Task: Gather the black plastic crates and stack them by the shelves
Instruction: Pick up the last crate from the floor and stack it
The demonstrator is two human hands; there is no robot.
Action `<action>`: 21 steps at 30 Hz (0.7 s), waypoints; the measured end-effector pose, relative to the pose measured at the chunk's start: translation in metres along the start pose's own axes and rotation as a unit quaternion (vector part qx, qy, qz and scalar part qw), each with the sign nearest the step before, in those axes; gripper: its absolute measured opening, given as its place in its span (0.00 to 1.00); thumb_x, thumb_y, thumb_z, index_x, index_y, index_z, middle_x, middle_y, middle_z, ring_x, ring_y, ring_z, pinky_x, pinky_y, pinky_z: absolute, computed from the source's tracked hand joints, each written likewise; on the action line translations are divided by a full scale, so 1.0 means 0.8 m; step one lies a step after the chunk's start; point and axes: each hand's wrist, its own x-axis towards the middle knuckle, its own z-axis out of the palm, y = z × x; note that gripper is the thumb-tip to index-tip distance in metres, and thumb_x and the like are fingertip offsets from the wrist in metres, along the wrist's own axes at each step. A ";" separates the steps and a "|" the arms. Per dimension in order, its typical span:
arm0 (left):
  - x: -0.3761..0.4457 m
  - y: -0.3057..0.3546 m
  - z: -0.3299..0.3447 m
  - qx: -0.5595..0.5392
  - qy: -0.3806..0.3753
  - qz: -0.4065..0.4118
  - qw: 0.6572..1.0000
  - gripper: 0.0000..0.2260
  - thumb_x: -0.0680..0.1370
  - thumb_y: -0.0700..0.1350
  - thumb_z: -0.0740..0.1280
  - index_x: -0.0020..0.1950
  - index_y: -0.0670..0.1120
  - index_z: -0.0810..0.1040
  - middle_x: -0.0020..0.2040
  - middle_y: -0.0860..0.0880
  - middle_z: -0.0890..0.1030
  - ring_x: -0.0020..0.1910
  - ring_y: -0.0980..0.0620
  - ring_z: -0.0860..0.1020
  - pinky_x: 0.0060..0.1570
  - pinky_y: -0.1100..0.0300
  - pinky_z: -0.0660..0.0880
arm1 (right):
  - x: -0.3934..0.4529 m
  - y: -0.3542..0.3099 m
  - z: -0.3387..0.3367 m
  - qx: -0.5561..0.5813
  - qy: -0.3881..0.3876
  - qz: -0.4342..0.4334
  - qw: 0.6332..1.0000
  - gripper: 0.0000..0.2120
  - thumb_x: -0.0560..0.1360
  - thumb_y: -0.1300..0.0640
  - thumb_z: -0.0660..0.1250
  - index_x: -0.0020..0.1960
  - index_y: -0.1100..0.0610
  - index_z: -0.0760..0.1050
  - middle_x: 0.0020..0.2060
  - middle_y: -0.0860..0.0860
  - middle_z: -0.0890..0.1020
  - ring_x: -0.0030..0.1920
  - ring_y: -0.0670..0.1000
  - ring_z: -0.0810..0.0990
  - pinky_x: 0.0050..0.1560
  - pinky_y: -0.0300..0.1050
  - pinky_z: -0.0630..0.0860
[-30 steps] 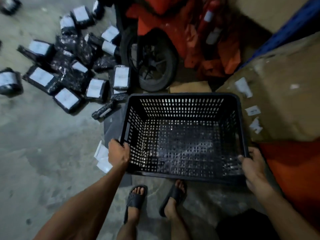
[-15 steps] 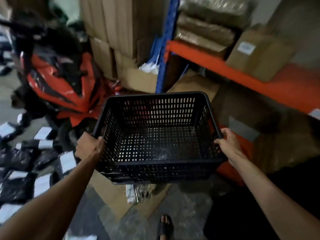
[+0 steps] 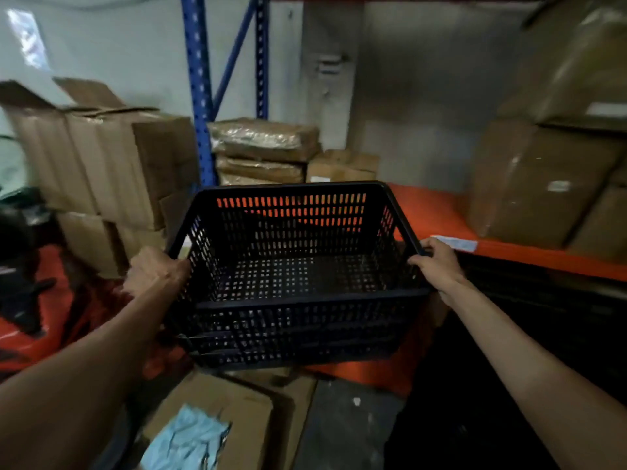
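I hold 1 black crate (image 3: 298, 276) up off the floor with both hands; my left hand (image 3: 154, 271) is curled round the left rim and my right hand (image 3: 437, 262) grips the right rim, so the crate hangs level in front of me, empty, with its slotted walls letting the orange shelf (image 3: 437, 212) show through; a second ago I was bent over it on the concrete beside the scattered parcels and the scooter wheel, and now I have straightened and turned, so the blue upright (image 3: 198, 96) of the rack and the stacked cardboard boxes (image 3: 112, 164) fill the view; that tells me the pickup is done and the carry is nearly over; the crate is near the shelf edge but not touching it, above a flattened box (image 3: 237, 412) on the floor; I judge the next step is to find a stacking spot at the foot of the shelves, though I can make out no other crate there in the dark area on the right.
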 end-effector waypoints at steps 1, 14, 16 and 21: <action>-0.003 0.015 0.001 -0.006 -0.017 0.024 1.000 0.20 0.63 0.54 0.73 0.45 0.40 0.82 0.45 0.37 0.83 0.45 0.36 0.83 0.39 0.50 0.74 | 0.005 -0.005 -0.015 0.004 0.005 -0.002 1.000 0.08 0.70 0.66 0.67 0.45 0.56 0.74 0.39 0.57 0.79 0.35 0.54 0.77 0.36 0.43 0.74; -0.167 0.259 -0.033 -0.049 -0.017 0.167 0.985 0.17 0.67 0.48 0.72 0.50 0.40 0.81 0.50 0.37 0.82 0.50 0.37 0.82 0.47 0.47 0.77 | 0.068 -0.011 -0.277 0.052 0.088 -0.025 0.994 0.07 0.71 0.62 0.69 0.48 0.58 0.76 0.43 0.54 0.79 0.40 0.51 0.77 0.36 0.44 0.70; -0.200 0.292 -0.035 -0.057 -0.026 0.172 0.983 0.18 0.68 0.50 0.73 0.52 0.39 0.81 0.52 0.37 0.82 0.52 0.36 0.81 0.50 0.46 0.77 | 0.077 -0.009 -0.318 0.061 0.100 -0.029 0.993 0.06 0.72 0.63 0.69 0.47 0.58 0.75 0.41 0.53 0.78 0.38 0.48 0.76 0.33 0.43 0.68; -0.273 0.364 -0.025 -0.042 -0.040 0.204 0.977 0.17 0.70 0.49 0.72 0.51 0.38 0.80 0.50 0.36 0.80 0.53 0.36 0.80 0.47 0.48 0.76 | 0.088 0.003 -0.417 0.061 0.116 -0.019 0.991 0.08 0.73 0.61 0.69 0.40 0.55 0.71 0.38 0.51 0.74 0.39 0.51 0.75 0.36 0.46 0.68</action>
